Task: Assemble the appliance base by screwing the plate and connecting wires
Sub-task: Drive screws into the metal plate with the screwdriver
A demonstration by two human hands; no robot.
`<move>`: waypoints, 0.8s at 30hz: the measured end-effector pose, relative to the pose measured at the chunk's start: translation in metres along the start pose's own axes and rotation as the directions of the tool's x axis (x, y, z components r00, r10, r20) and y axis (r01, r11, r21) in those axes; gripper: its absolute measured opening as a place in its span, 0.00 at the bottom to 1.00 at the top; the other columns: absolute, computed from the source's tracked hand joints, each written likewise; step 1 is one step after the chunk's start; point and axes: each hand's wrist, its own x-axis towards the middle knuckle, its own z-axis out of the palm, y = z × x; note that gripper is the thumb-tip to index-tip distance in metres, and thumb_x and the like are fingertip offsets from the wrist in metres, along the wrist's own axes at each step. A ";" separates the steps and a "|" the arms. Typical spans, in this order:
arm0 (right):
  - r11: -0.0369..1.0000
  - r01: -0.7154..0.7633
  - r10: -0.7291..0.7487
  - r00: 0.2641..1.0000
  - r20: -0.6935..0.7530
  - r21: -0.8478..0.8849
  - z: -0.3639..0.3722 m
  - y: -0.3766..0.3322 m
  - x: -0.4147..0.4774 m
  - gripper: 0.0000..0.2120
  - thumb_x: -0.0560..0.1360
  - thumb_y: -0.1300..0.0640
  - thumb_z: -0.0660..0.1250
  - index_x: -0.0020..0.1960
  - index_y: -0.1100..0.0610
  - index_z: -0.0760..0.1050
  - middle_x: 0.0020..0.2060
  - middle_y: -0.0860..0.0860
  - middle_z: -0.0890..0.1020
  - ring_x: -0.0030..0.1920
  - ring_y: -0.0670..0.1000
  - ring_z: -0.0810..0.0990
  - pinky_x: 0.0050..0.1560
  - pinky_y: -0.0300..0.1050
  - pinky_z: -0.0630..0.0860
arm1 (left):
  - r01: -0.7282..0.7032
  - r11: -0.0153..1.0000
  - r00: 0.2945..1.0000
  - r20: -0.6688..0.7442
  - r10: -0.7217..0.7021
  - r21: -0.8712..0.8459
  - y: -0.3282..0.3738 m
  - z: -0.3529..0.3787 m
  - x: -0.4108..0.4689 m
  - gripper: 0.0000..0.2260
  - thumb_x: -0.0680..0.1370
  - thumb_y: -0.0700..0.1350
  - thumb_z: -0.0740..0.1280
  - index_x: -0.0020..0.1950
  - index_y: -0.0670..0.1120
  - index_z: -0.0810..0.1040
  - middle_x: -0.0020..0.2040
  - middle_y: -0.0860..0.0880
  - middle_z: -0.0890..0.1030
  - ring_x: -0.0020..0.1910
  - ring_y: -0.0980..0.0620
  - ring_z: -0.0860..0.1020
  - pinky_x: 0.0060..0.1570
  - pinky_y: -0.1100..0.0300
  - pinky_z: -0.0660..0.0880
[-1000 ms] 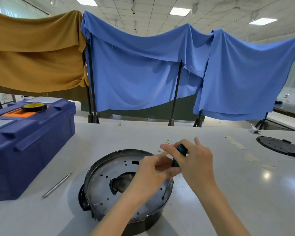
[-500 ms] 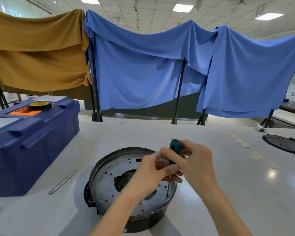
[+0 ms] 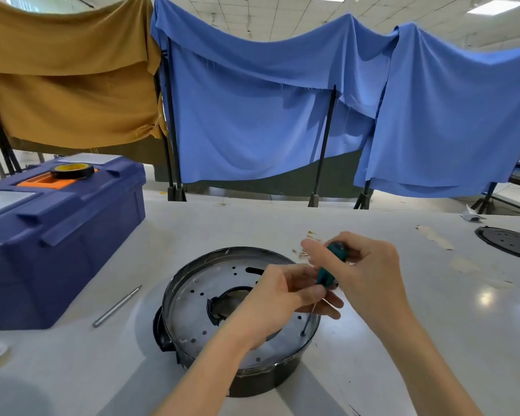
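The round black appliance base point(image 3: 252, 382) sits upside down on the white table, capped by a perforated silver metal plate point(image 3: 192, 310) with a central opening. A green-handled screwdriver point(image 3: 327, 271) stands nearly upright, its thin shaft tip set in a hole near the plate's right rim. My right hand point(image 3: 364, 274) grips the top of the handle. My left hand point(image 3: 285, 298) pinches the lower handle and shaft, steadying it over the plate. No wires are in sight.
A dark blue toolbox point(image 3: 57, 235) with a roll of black tape point(image 3: 72, 171) on its lid stands at the left. A loose metal rod point(image 3: 117, 306) lies beside it. A black perforated cover point(image 3: 511, 243) lies at the far right. Cloth-draped racks stand behind the table.
The screwdriver has gone from being held above the plate to standing with its tip in a hole near the right rim. Both hands have shifted slightly lower and right.
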 end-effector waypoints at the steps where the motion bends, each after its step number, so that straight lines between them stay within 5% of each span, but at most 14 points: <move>1: 0.992 -0.032 0.018 0.993 0.118 0.124 -0.002 -0.001 -0.001 0.18 0.68 0.39 0.68 0.46 0.52 0.83 0.37 0.46 0.85 0.40 0.48 0.84 0.43 0.43 0.82 | 0.005 1.000 1.000 0.008 -0.005 0.003 -0.001 -0.002 -0.001 0.09 0.82 0.37 0.61 0.59 0.38 0.79 0.48 0.41 0.85 0.49 0.42 0.84 0.51 0.60 0.79; 4: 0.948 -0.068 -0.024 0.959 0.283 0.312 -0.003 0.002 -0.002 0.12 0.74 0.48 0.67 0.56 0.49 0.81 0.46 0.42 0.86 0.48 0.45 0.85 0.49 0.38 0.81 | 0.017 1.000 1.000 0.010 -0.017 -0.002 -0.001 -0.007 -0.005 0.11 0.83 0.38 0.59 0.59 0.40 0.79 0.50 0.42 0.85 0.51 0.44 0.84 0.54 0.59 0.79; 10: 0.999 0.024 -0.027 0.994 -0.101 -0.031 0.012 0.004 -0.001 0.16 0.65 0.38 0.70 0.39 0.51 0.80 0.31 0.44 0.82 0.35 0.46 0.82 0.39 0.33 0.79 | 0.009 1.000 0.999 -0.049 -0.010 -0.009 0.003 0.000 0.002 0.10 0.77 0.39 0.70 0.57 0.39 0.80 0.50 0.42 0.85 0.47 0.42 0.84 0.49 0.59 0.80; 16: 0.929 -0.087 -0.023 0.957 0.291 0.359 0.001 0.001 -0.001 0.18 0.69 0.43 0.68 0.58 0.46 0.80 0.49 0.41 0.86 0.49 0.44 0.85 0.48 0.35 0.80 | 0.014 1.000 1.000 0.013 -0.013 -0.025 0.000 -0.012 -0.004 0.11 0.83 0.36 0.58 0.58 0.39 0.79 0.51 0.43 0.85 0.51 0.41 0.84 0.54 0.57 0.79; 24: 0.999 0.004 -0.011 0.982 -0.189 -0.038 0.019 0.003 -0.007 0.13 0.69 0.44 0.73 0.42 0.53 0.80 0.33 0.42 0.81 0.36 0.44 0.81 0.40 0.33 0.78 | -0.026 1.000 0.996 -0.083 0.027 0.014 0.001 -0.002 0.003 0.09 0.75 0.37 0.72 0.55 0.43 0.82 0.47 0.46 0.86 0.45 0.46 0.85 0.46 0.62 0.80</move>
